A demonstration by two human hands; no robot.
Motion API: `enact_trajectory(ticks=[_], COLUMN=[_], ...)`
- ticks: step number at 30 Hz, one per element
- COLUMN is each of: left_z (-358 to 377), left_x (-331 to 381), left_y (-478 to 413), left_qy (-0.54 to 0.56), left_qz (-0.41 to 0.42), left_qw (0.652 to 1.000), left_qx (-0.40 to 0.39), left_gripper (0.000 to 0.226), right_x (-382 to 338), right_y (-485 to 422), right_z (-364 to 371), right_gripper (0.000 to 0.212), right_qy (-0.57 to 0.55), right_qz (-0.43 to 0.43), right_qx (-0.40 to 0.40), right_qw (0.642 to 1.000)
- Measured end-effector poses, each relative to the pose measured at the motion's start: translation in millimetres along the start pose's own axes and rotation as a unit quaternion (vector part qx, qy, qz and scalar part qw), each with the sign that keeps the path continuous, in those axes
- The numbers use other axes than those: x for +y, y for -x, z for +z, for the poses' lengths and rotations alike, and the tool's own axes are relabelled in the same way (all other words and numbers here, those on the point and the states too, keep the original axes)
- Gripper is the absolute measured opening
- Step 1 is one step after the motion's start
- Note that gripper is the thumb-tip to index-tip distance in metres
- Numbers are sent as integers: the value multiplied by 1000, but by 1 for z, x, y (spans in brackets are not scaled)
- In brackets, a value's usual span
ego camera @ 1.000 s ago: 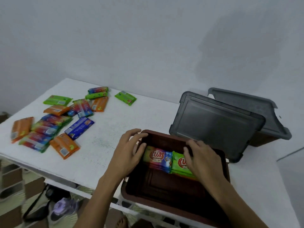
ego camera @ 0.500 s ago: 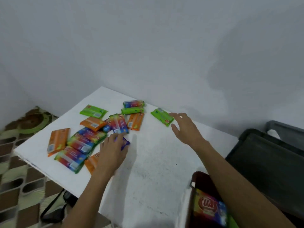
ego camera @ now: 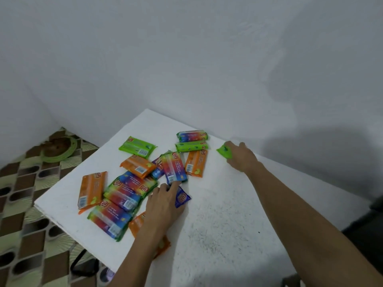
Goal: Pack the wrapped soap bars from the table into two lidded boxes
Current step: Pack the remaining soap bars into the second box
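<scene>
Several wrapped soap bars in green, orange, blue and rainbow wrappers lie scattered over the left half of the white table [ego camera: 217, 214]. My left hand [ego camera: 164, 206] lies flat on a blue-wrapped bar [ego camera: 182, 198], fingers over it, with an orange bar [ego camera: 137, 223] partly hidden under the wrist. My right hand [ego camera: 241, 157] reaches to the far edge and closes on a green-wrapped bar [ego camera: 224, 152] that stands apart from the pile. The boxes are almost out of view; only a dark edge [ego camera: 373, 230] shows at the right.
A white wall rises right behind the table. The table's left and near edges drop to a patterned floor [ego camera: 27, 204], where a green coil [ego camera: 59, 149] and a shoe [ego camera: 106, 275] lie. Bare tabletop spreads between my arms.
The view has swung left, away from the brown box. Both hands left the bars inside the box and reached across the table; the right hand has now landed on the green bar.
</scene>
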State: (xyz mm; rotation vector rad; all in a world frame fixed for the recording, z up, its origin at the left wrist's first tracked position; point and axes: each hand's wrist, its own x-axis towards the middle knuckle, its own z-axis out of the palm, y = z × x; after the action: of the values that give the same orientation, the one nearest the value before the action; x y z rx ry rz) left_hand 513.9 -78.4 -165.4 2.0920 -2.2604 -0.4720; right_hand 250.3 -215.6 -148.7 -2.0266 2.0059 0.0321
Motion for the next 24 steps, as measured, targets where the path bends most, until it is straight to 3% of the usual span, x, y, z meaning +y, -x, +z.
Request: enact_trajectory(ticks=[4,8,10,15,24], left_z=[-10,-31,-42,-53,-25], left_x=[8,17,29,73,154], left_y=[9,28,40,79,162], left_qy=[8,57,132,376,646], left_qz=[26,79,94,112,117], left_qw=[1000,991,982,915,753], left_qx=[14,94,99,92,41], left_gripper=[77,79,75,59,54], right_x=[-1,6,14,37,84], right_y=[18,54,82,186,377], right_z=[-12,-31,-43,-68,-63], right_gripper=[74,50,40,17,32], right_qy=[-26,-131,-220,-535,-678], right_qz=[-1,-16,-12,8,29], right_qx=[7,66,93,149,190], right_qw=[1000,989,971,831,709])
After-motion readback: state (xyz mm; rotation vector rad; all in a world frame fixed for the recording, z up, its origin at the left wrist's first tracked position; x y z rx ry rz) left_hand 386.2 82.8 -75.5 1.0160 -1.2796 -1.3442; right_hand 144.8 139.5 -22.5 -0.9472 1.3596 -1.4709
